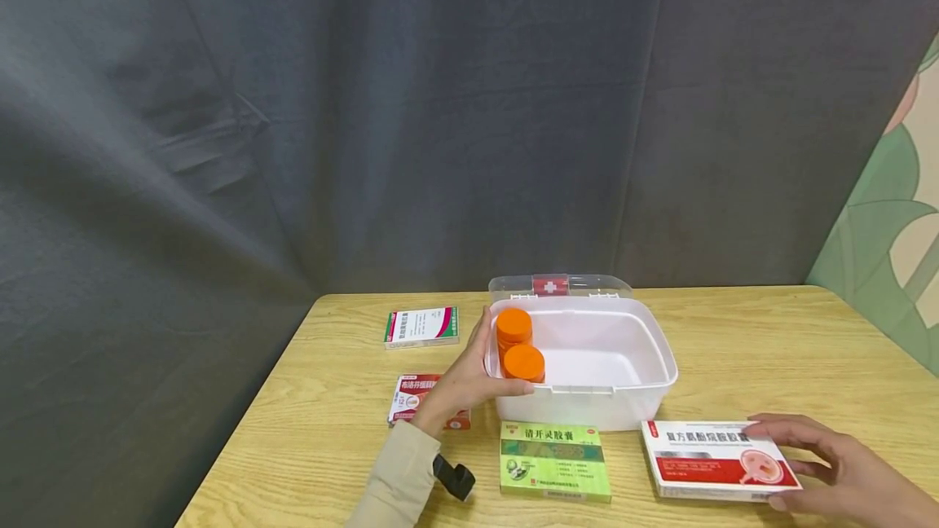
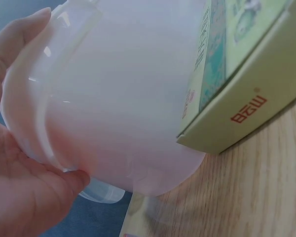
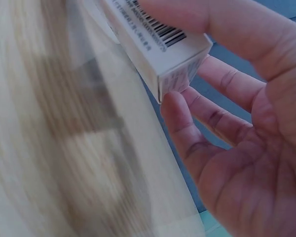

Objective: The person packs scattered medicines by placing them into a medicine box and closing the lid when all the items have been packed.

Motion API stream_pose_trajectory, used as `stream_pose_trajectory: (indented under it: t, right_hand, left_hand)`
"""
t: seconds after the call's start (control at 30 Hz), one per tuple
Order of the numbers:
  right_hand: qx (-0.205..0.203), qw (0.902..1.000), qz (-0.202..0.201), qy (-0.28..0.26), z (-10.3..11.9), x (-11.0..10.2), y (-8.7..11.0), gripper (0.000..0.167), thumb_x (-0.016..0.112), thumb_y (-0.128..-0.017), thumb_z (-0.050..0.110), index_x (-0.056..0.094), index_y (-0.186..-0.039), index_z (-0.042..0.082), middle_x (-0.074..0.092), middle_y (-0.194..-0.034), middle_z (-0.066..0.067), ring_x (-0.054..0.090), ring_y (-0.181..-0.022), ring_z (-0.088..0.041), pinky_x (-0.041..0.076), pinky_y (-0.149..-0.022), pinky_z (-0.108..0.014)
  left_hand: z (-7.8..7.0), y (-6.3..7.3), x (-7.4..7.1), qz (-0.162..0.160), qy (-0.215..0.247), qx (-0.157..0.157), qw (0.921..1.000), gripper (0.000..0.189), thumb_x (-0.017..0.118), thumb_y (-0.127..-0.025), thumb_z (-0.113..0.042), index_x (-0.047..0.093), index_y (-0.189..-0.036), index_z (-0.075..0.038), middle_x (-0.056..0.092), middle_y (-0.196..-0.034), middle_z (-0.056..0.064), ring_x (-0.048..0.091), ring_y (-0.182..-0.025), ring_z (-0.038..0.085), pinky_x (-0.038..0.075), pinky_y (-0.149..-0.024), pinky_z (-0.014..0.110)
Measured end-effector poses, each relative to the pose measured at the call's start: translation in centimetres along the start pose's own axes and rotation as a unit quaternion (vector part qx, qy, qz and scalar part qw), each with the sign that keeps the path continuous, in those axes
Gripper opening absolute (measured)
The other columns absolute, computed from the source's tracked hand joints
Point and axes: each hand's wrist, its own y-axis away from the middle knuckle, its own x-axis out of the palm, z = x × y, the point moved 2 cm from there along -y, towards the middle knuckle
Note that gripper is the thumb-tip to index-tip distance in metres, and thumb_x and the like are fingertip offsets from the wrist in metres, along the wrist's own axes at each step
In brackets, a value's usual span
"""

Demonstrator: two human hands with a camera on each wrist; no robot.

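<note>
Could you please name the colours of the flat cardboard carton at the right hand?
The carton is mainly white and red, clearest in the head view.

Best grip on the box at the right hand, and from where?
Probably pinch the red-and-white box across its long sides at the right end, coming from the right: that end juts past the white container, and the green box flanks the other.

You see a whitish box (image 1: 579, 408), two orange bottles (image 1: 524, 363), a light-green carton (image 1: 556, 481) which carries a darker green band, and a white carton (image 1: 711, 467) with a red stripe. Your sleeve (image 1: 396, 475) is beige; the table (image 1: 308, 463) shows yellowish wood grain, the curtain (image 1: 477, 121) is dark grey.
</note>
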Motion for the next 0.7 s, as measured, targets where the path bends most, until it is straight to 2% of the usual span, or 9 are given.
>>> stream_pose_trajectory:
  t: [0.07, 0.17, 0.23, 0.37, 0.47, 0.7]
  right_hand:
    - [-0.019, 0.9994, 0.0, -0.029, 0.0, -0.1, 0.2, 0.057, 0.076, -0.084, 0.014, 0.053, -0.131, -0.007, 0.049, -0.136, -0.014, 0.033, -0.097, 0.024, 0.055, -0.076, -0.023]
    - [-0.05, 0.9962, 0.003, -0.071, -0.1, -0.1, 0.5, 0.051, 0.072, -0.086, 0.005, 0.053, -0.131, -0.006, 0.047, -0.129, 0.022, 0.035, -0.098, 0.024, 0.052, -0.075, -0.017]
    - [-0.069, 0.994, -0.002, -0.085, -0.1, -0.1, 0.6, 0.05, 0.072, -0.085, 0.002, 0.054, -0.131, -0.002, 0.039, -0.121, 0.039, 0.036, -0.101, 0.022, 0.051, -0.076, -0.015]
    - [-0.103, 0.9906, -0.013, -0.089, -0.3, -0.1, 0.7, 0.052, 0.072, -0.084, -0.002, 0.055, -0.133, 0.002, 0.04, -0.126, 0.037, 0.04, -0.104, 0.018, 0.051, -0.077, -0.016]
    - [-0.113, 0.9886, -0.014, -0.098, -0.1, -0.2, 0.7, 0.053, 0.071, -0.084, -0.004, 0.054, -0.134, 0.003, 0.041, -0.128, 0.034, 0.041, -0.106, 0.016, 0.051, -0.078, -0.016]
    - [-0.087, 0.9784, 0.024, -0.186, 1.3, -0.4, 1.0, 0.05, 0.064, -0.088, -0.007, 0.05, -0.135, 0.001, 0.042, -0.129, 0.034, 0.044, -0.107, 0.015, 0.052, -0.081, -0.02]
  left_hand:
    - [0.0, 0.0, 0.0, 0.0, -0.001, 0.0, 1.0, 0.121, 0.086, -0.073, -0.032, -0.001, -0.156, -0.033, 0.001, -0.161, -0.004, 0.013, -0.145, 0.024, 0.014, -0.112, 0.058]
    - [-0.1, 0.0, 0.0, 0.0, -0.001, 0.0, 1.0, 0.121, 0.086, -0.072, -0.032, -0.001, -0.156, -0.033, 0.001, -0.161, -0.005, 0.012, -0.145, 0.023, 0.013, -0.112, 0.057]
    - [-0.1, 0.0, 0.0, 0.0, 0.0, -0.001, 1.0, 0.121, 0.086, -0.072, -0.032, -0.001, -0.156, -0.033, 0.001, -0.161, -0.005, 0.012, -0.145, 0.023, 0.013, -0.112, 0.057]
    - [-0.1, 0.1, 0.0, 0.0, 0.001, -0.002, 1.0, 0.121, 0.086, -0.072, -0.032, -0.001, -0.156, -0.033, 0.001, -0.161, -0.004, 0.012, -0.145, 0.024, 0.014, -0.112, 0.058]
    - [-0.1, 0.1, 0.0, -0.001, 0.0, -0.003, 1.0, 0.121, 0.086, -0.072, -0.032, -0.001, -0.156, -0.033, 0.001, -0.161, -0.004, 0.012, -0.145, 0.024, 0.014, -0.112, 0.058]
    - [-0.1, 0.0, 0.0, 0.0, -0.002, 0.001, 1.0, 0.12, 0.086, -0.073, -0.032, -0.001, -0.156, -0.032, 0.001, -0.161, -0.004, 0.012, -0.145, 0.024, 0.014, -0.113, 0.057]
